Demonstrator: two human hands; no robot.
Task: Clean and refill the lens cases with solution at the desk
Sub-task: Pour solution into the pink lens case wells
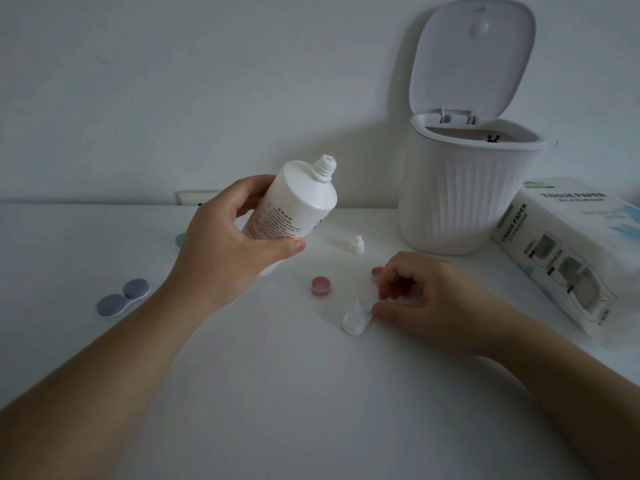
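left hand (225,244) has its fingers wrapped round the uncapped white plastic solution bottle (298,206), tipped toward the open white lens case (358,315) that the right hand (426,299) pinches steady just below-right of it, probably for pouring

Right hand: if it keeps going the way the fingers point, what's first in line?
The right hand points left, fingertips already on the white lens case. Beyond that, probably the pink cap, though depth is unclear.
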